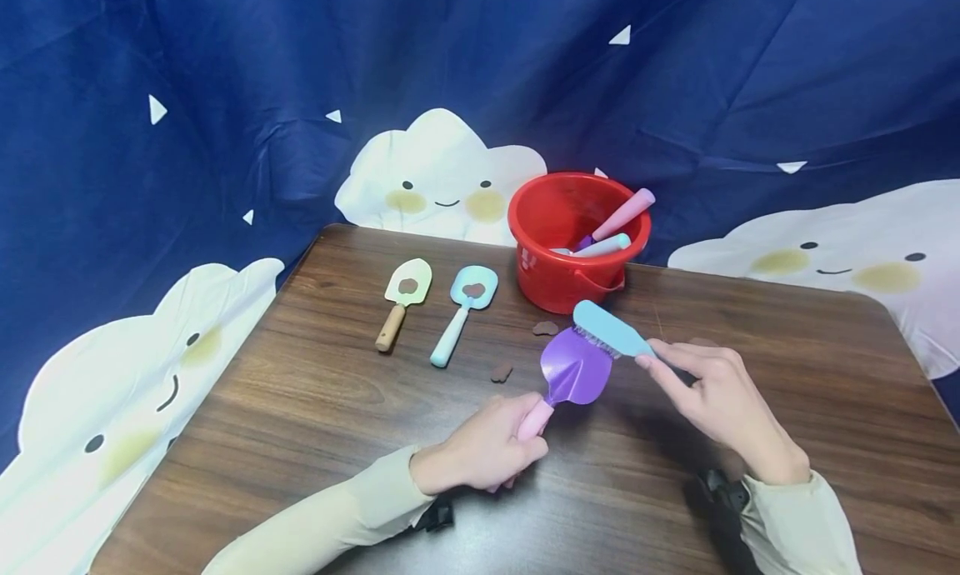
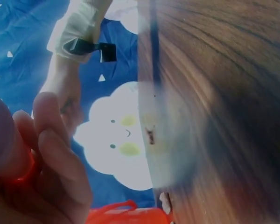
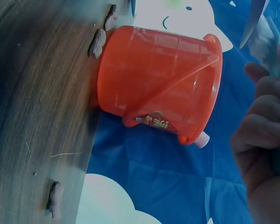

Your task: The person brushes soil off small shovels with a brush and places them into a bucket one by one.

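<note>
My left hand (image 1: 491,443) grips the pink handle of a small toy shovel (image 1: 573,367) with a purple blade, held above the table. In my right hand (image 1: 723,392) is a light-blue brush (image 1: 611,329), pinched by its handle, its bristles down at the blade's upper edge. Whether the bristles touch the blade is hard to tell. In the right wrist view, the curled fingers of the right hand (image 3: 266,126) show at the edge. Small brown pieces lie on the table, one (image 1: 545,328) by the bucket and one (image 1: 502,372) left of the shovel.
A red bucket (image 1: 551,279) at the back holds a pink-handled tool (image 1: 626,212) and a light-blue-handled one (image 1: 607,246). Left of it lie a green trowel (image 1: 392,325) with a wooden handle and a light-blue shovel (image 1: 450,337). Each blade shows a brown patch. Another brown piece (image 3: 56,199) lies farther right.
</note>
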The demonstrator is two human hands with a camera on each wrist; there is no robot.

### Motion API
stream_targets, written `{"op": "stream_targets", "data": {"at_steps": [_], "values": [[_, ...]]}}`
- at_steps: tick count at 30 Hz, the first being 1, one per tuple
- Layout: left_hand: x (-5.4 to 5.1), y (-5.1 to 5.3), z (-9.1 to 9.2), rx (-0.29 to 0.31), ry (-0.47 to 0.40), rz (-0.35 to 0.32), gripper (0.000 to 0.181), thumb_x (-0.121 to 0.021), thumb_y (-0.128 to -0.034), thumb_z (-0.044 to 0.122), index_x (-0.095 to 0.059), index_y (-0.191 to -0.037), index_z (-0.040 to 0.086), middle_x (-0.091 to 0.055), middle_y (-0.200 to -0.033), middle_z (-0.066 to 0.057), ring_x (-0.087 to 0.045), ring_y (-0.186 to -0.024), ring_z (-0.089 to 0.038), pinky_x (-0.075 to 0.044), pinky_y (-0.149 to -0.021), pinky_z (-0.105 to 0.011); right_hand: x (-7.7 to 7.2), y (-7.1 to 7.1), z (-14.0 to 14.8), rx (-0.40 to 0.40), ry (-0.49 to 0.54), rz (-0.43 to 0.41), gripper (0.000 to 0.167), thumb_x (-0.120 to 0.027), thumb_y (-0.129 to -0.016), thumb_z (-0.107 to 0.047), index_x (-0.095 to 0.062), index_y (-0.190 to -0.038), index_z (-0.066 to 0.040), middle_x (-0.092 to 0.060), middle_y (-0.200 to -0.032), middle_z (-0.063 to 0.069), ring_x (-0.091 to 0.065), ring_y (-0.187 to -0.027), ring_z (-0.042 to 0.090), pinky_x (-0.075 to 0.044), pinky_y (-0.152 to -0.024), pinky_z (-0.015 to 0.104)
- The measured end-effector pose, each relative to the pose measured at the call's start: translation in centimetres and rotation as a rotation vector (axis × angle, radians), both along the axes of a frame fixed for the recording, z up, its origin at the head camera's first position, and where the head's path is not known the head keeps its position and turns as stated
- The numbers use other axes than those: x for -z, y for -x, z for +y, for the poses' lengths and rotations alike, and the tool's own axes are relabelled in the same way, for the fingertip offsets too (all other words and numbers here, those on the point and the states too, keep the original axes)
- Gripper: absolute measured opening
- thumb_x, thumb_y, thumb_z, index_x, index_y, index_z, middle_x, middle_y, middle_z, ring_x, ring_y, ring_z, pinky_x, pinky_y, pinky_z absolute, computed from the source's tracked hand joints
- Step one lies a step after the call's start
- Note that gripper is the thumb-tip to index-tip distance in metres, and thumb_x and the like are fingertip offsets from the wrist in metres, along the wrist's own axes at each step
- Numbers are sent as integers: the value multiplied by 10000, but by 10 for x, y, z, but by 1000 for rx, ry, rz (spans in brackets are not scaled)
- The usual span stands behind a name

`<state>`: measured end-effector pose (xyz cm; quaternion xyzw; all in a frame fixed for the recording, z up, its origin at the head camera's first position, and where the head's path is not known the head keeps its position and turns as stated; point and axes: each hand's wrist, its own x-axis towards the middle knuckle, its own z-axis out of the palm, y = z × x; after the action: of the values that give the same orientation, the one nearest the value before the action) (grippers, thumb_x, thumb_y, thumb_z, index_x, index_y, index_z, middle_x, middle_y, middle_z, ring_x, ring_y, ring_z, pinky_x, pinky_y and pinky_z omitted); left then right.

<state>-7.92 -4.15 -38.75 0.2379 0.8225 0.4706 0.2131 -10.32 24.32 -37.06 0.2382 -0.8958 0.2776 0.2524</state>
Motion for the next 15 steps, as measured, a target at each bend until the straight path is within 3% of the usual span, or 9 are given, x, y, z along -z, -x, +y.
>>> {"op": "stream_targets", "data": {"at_steps": [2,6,8,11,15], "values": [[-1,0,-2,11,24,23,70,-537,-802,101,-474,-834,103,-500,-532,25,-480,-306,-49,-435,-272,-301,0,0,1,37,5,-25,348,-816,-710,-84,-743,-1045,-26,-756,-927,105,-672,-903,-27,-413,-819,-30],[-3,1,-6,23,51,52,68,-549,-804,109,-488,-833,108,-489,-556,36,-473,-303,-40,-436,-279,-279,-1,0,2,96,13,-86,316,-787,-771,-139,-734,-1054,-8,-744,-955,155,-723,-869,271,-355,-826,-60],[-3,2,-7,26,66,69,77,-562,-801,111,-489,-825,118,-483,-559,49,-465,-309,-25,-439,-292,-262,-1,-1,3,123,14,-109,314,-770,-797,-164,-729,-1058,6,-739,-958,177,-715,-864,335,-381,-801,-41],[-4,3,-8,29,118,165,104,-587,-789,128,-488,-816,149,-461,-579,76,-462,-410,-4,-437,-376,-202,-1,-1,4,164,-23,-160,332,-739,-833,-212,-719,-1067,23,-726,-975,209,-702,-897,377,-545,-807,206],[-7,8,-9,1,198,346,129,-606,-776,174,-486,-815,200,-435,-586,90,-437,-512,-44,-363,-429,-193,-1,-2,5,189,-89,-214,337,-712,-854,-252,-725,-1056,18,-728,-940,216,-691,-874,391,-520,-765,546]]}}
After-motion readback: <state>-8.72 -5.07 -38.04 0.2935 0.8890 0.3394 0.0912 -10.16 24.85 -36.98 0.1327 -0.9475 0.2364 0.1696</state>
